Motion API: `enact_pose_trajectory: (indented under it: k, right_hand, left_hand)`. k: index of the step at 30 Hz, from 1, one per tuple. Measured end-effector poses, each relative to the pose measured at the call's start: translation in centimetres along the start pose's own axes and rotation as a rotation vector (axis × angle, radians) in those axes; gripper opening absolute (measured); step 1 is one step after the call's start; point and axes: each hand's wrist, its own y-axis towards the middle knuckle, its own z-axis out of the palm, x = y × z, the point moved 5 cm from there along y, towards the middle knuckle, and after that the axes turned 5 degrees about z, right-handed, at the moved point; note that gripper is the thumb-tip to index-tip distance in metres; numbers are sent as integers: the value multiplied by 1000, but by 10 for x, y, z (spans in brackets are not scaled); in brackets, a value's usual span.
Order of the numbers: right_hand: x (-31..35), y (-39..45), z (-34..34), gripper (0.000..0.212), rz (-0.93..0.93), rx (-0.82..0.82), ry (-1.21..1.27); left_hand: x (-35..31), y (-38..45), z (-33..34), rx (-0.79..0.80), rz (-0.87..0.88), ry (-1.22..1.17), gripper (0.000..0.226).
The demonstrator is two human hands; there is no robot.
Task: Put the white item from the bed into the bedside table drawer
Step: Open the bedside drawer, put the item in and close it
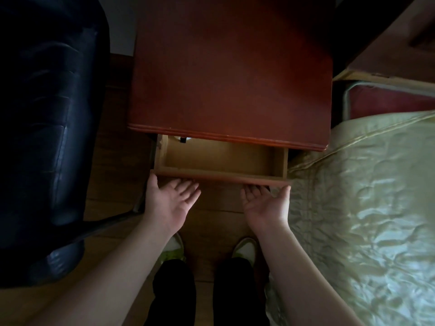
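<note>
The bedside table has a reddish-brown top, and its drawer is pulled partly out, with a pale wooden inside. A small white thing with a black part shows at the drawer's back left, mostly hidden under the tabletop. My left hand is palm up at the left end of the drawer front, its thumb against the corner and its fingertips under the lip. My right hand is palm up at the right end, its fingertips also tucked under the lip. No white item shows on the bed.
A black padded chair stands close on the left, with its metal leg by my left wrist. The bed's quilted pale-green cover touches the table's right side. My two feet in white shoes stand on the wooden floor below the drawer.
</note>
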Motion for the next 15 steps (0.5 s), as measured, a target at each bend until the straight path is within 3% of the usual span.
enact_pose_trajectory:
  k: [11, 15]
  right_hand:
    - [34, 17, 62, 95, -25, 150, 13]
    - [39, 31, 73, 87, -66, 160, 25]
  left_hand:
    - [-36, 36, 63, 124, 70, 13, 87]
    - [-37, 45, 75, 165, 64, 95, 79]
